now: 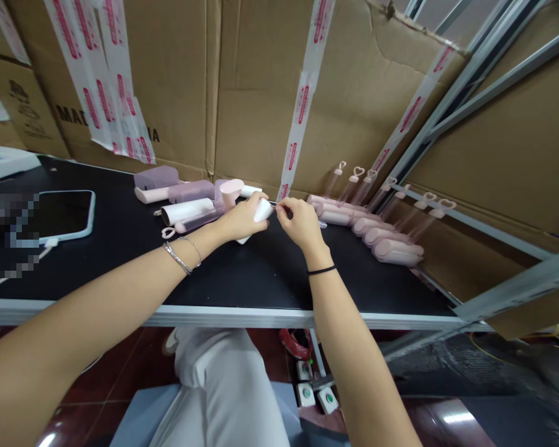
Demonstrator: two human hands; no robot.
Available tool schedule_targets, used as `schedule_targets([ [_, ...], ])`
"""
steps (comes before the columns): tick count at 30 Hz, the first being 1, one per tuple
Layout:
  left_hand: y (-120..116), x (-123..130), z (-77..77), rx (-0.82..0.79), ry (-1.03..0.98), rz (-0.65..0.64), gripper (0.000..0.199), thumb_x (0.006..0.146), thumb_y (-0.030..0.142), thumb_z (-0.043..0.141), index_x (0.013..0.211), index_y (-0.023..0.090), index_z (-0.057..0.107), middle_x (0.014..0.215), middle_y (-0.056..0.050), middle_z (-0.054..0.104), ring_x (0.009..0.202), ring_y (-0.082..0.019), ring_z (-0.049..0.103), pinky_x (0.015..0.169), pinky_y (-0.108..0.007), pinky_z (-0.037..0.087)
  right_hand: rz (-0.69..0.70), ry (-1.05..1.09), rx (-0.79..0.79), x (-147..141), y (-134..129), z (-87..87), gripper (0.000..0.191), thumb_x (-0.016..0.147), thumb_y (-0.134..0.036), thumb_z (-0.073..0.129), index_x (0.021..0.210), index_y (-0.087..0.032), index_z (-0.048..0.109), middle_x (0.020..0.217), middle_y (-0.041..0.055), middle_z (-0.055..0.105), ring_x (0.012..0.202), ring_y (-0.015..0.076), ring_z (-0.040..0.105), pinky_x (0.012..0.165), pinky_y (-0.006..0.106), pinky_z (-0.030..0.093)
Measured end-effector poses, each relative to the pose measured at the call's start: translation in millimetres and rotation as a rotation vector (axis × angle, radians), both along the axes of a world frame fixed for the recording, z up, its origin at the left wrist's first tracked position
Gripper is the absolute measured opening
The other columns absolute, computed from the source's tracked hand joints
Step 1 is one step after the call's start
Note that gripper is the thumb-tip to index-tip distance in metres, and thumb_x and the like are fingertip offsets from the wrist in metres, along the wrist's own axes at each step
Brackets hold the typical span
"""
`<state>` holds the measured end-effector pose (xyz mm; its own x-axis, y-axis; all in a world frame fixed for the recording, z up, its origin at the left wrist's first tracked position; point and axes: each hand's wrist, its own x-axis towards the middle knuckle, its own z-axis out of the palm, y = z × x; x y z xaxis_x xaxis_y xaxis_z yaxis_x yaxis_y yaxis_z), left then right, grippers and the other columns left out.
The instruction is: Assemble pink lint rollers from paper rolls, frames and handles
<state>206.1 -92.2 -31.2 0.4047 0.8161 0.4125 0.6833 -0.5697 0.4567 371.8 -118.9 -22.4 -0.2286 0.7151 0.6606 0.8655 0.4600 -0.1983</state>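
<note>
Over the middle of the black table, my left hand [248,218] is closed around a white rounded plastic piece [263,210]. My right hand [302,222] pinches at its end, where a thin dark sliver shows between the fingertips; what that is I cannot make out. Left of my left hand lie loose parts: a pale pink piece with a rounded head [231,190], a white tube [187,212], purple blocks [156,177] and a clear tube with a heart-shaped loop [168,232]. To the right stands a row of pink cylindrical items [397,251] with clear tubes and heart loops.
A phone [60,214] with a white cable [18,268] lies at the left. Taped cardboard [256,93] walls the back. Metal frame bars [507,304] close off the right. The table's metal edge [242,315] runs in front, with switch boxes [306,394] below.
</note>
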Motion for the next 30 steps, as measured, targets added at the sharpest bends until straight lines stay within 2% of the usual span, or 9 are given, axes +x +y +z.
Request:
schedule_targets([
  [7,2.0,0.0,-2.0,0.011,0.015,-0.012,0.065,0.072,0.031,0.056,0.132,0.015,0.039,0.114,-0.016,0.062,0.104,-0.032,0.062,0.089,-0.042,0.047,-0.094,-0.014,-0.024,-7.1,-5.6,0.2,0.023,0.088,-0.024,0.043,0.081,-0.020,0.064,0.081,0.0053,0.068,0.074,0.0190,0.058,0.064,0.028,0.034],
  [17,6.7,1.0,-7.1,0.046,0.036,-0.017,0.070,0.073,0.030,0.055,0.137,0.012,0.036,0.128,-0.021,0.056,0.114,-0.036,0.057,0.095,-0.046,0.044,-0.157,-0.092,0.006,-11.1,-8.2,1.1,0.023,0.088,-0.023,0.043,0.079,-0.021,0.064,0.082,0.0066,0.068,0.074,0.0187,0.058,0.060,0.028,0.033],
  [22,6.7,2.0,-4.2,0.008,-0.013,-0.039,0.058,0.071,0.031,0.058,0.126,0.016,0.046,0.115,-0.015,0.063,0.106,-0.031,0.061,0.091,-0.040,0.046,-0.279,-0.054,-0.015,-14.2,-5.8,-0.1,0.025,0.090,-0.022,0.039,0.081,-0.019,0.063,0.085,0.0108,0.066,0.079,0.0215,0.058,0.062,0.029,0.035],
  [24,7.0,3.3,-3.1,-0.061,-0.081,0.003,0.055,0.069,0.033,0.061,0.120,0.016,0.048,0.106,-0.013,0.066,0.101,-0.031,0.063,0.086,-0.039,0.047,-0.305,-0.008,-0.016,-13.5,-3.8,-1.7,0.027,0.091,-0.022,0.038,0.084,-0.018,0.063,0.088,0.0121,0.066,0.081,0.0221,0.058,0.065,0.029,0.036],
  [27,7.9,7.2,-3.7,-0.234,-0.288,0.049,0.050,0.067,0.031,0.063,0.113,0.016,0.049,0.097,-0.010,0.066,0.093,-0.028,0.064,0.077,-0.036,0.050,-0.212,0.104,-0.024,-11.6,-1.1,-3.9,0.029,0.092,-0.023,0.035,0.095,-0.018,0.064,0.092,0.0110,0.067,0.081,0.0215,0.059,0.068,0.030,0.038],
  [30,6.9,12.8,-4.3,-0.446,-0.606,-0.093,0.032,0.071,0.023,0.057,0.102,0.017,0.052,0.086,-0.006,0.065,0.083,-0.020,0.063,0.072,-0.031,0.051,0.007,0.214,-0.071,-8.5,-0.4,-3.4,0.027,0.089,-0.024,0.037,0.096,-0.021,0.063,0.082,0.0044,0.067,0.073,0.0179,0.058,0.068,0.028,0.039],
])
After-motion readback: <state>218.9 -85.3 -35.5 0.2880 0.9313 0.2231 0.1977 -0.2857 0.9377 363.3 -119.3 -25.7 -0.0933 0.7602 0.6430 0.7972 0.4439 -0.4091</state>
